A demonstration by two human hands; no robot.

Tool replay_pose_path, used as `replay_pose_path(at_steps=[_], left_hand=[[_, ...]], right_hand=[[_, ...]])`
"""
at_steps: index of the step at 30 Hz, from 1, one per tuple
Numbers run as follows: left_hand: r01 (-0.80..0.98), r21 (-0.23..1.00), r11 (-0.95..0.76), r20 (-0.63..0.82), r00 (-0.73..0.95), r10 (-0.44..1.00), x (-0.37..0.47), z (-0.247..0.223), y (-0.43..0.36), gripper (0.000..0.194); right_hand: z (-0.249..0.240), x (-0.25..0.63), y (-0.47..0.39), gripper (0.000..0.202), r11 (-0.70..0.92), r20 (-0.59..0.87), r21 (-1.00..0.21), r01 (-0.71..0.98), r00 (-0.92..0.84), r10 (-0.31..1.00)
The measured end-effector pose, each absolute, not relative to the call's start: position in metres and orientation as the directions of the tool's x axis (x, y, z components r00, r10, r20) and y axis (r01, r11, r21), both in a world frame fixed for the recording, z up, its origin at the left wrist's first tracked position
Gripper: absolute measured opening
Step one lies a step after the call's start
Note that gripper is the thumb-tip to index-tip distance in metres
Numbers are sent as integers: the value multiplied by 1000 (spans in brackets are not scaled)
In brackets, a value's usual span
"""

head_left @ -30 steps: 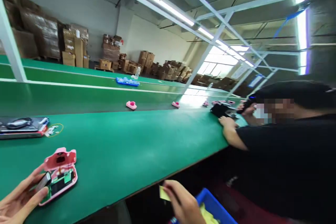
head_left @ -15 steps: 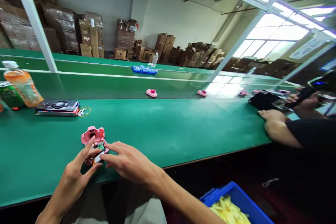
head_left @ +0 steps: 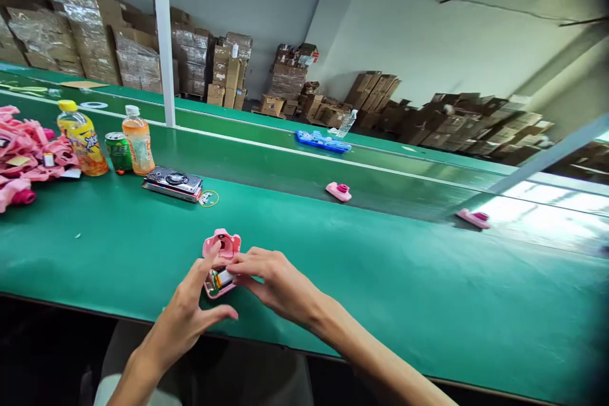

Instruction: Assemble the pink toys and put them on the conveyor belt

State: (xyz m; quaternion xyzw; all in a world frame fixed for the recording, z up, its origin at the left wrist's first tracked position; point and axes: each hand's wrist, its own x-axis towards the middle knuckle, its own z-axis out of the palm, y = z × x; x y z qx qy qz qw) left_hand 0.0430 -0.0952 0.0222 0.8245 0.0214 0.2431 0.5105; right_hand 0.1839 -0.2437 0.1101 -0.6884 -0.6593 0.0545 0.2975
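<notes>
An opened pink camera shell [head_left: 221, 292] lies near the front edge of the green table, its front half [head_left: 231, 245] standing behind the other half. Inside sits a silver battery [head_left: 225, 276] beside a green circuit board [head_left: 210, 281]. My right hand [head_left: 273, 276] comes from the right with its fingers pressed together on the battery's right end. On the left side, my left hand [head_left: 193, 304] has thumb and fingers spread around the shell, the index finger reaching up to the front half.
Pink shells [head_left: 35, 149] are heaped at the far left, beside a yellow-capped bottle [head_left: 83, 139], a green can [head_left: 118, 152] and an orange bottle [head_left: 139, 143]. A dark boxy stack [head_left: 174, 183] lies behind my hands. Pink cameras [head_left: 339, 191] rest on the belt.
The view has swung left, bringing in the pink heap and losing the other person. My left thumb has opened away from the battery, which now lies in the shell with my right fingers on it.
</notes>
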Motion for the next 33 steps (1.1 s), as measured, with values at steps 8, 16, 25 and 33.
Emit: replay_pose_path(at_steps=[8,16,25,33], left_hand=[[-129,848,-514,349,866,358,55,22,-96,35],[-146,766,-626,440,828,346,52,17,-97,33],[-102,788,-607,396,839,374,50,24,-96,29],[23,852,-523,345,726,594,61,26,-91,23]], right_hand=[[98,199,-238,27,-54,283,-525,850,234,930],[80,183,-249,19,-48,307,-284,958,138,942],[79,185,-247,19,-33,348,-225,974,112,931],[86,193,-243,23,30,331,-198,980,38,943]])
